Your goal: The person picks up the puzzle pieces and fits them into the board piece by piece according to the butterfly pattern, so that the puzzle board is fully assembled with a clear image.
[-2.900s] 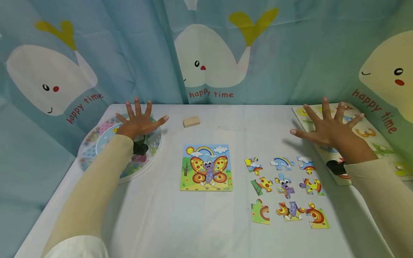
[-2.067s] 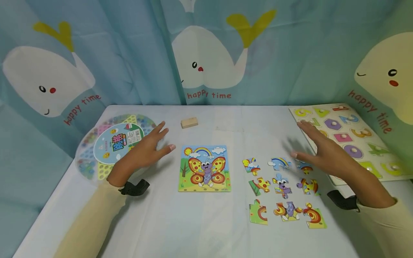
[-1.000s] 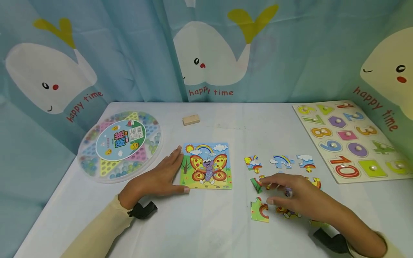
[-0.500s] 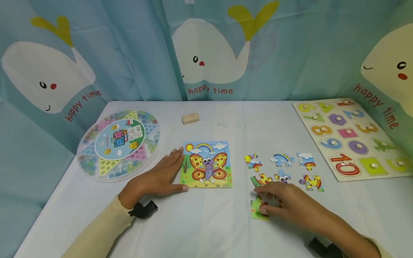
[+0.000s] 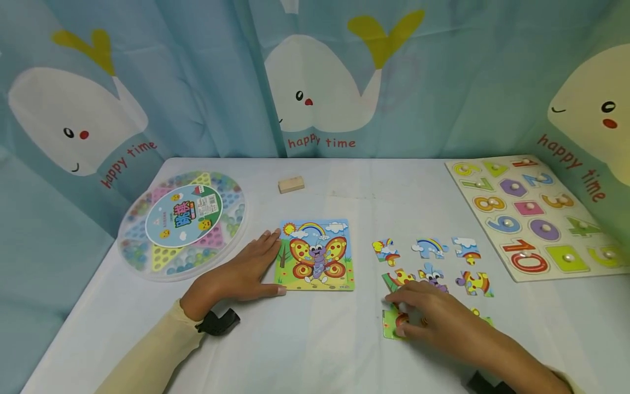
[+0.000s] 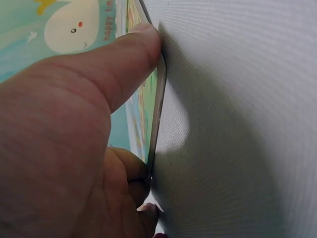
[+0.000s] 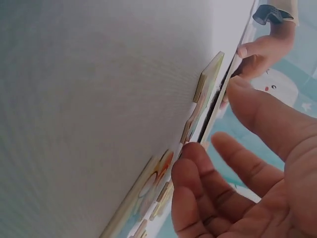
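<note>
A square butterfly picture board (image 5: 317, 257) lies flat at mid-table. My left hand (image 5: 241, 273) rests along its left side, fingers at the upper left edge and thumb at the lower left corner; the left wrist view shows the thumb (image 6: 143, 37) on the board's edge. Several loose jigsaw pieces lie to the right. Over the lower left ones hovers my right hand (image 5: 438, 317), fingers bent, thumb and index apart above a green piece (image 5: 390, 324). In the right wrist view nothing shows between the right hand's fingers (image 7: 237, 144). The bottom middle piece is hidden under that hand.
A round marble game box (image 5: 184, 216) sits at the left, a small wooden block (image 5: 291, 184) at the back. A number and shape board (image 5: 529, 208) lies at the far right. Behind the table hangs a blue whale-print curtain (image 5: 206, 82).
Both hands came down from above the table; the left came to rest on the board's edge. The right moved left over the lower pieces, shifting slightly during the last half second.
</note>
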The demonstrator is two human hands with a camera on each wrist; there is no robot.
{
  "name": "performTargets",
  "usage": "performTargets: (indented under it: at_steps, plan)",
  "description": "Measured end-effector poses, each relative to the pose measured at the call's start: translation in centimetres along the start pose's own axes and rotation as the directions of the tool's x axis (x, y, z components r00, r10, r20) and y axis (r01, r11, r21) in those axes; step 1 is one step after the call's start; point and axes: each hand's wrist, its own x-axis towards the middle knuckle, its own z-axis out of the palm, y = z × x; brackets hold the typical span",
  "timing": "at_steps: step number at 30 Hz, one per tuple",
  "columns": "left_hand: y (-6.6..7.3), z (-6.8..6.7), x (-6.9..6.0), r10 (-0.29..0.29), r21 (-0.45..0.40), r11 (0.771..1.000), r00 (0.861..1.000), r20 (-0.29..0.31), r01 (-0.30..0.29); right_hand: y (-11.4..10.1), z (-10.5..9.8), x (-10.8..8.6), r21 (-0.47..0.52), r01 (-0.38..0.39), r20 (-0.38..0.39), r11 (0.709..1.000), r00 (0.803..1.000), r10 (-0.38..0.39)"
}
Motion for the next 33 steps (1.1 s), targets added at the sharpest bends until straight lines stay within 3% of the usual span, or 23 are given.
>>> performTargets:
  at_steps: [8,18,22,27,33]
  plan:
    - [-0.1,0.1,0.1,0.000,-0.006,1.000,1.000,0.006,0.000,0.3,0.2,0.3,0.053,-0.038,0.067,0.998,0.997,0.035]
    - [-0.3,-0.1,0.1,0.005,-0.007,1.000,1.000,0.019,-0.005,0.5,0.4,0.5,0.047,-0.024,0.070,0.999,0.997,0.021]
    - [-0.4,-0.2,0.1,0.005,-0.012,1.000,1.000,0.017,-0.005,0.7,0.2,0.5,0.123,-0.053,0.081,0.991,0.996,0.043]
    - [-0.3,-0.3,0.1,0.000,-0.014,1.000,1.000,0.014,0.001,0.8,-0.1,0.7,0.255,-0.121,0.147,0.959,0.985,0.085]
    - [-0.4,-0.3,0.2,-0.014,-0.028,1.000,1.000,0.007,0.014,1.2,-0.4,0.8,0.379,-0.071,0.149,0.923,0.989,0.015]
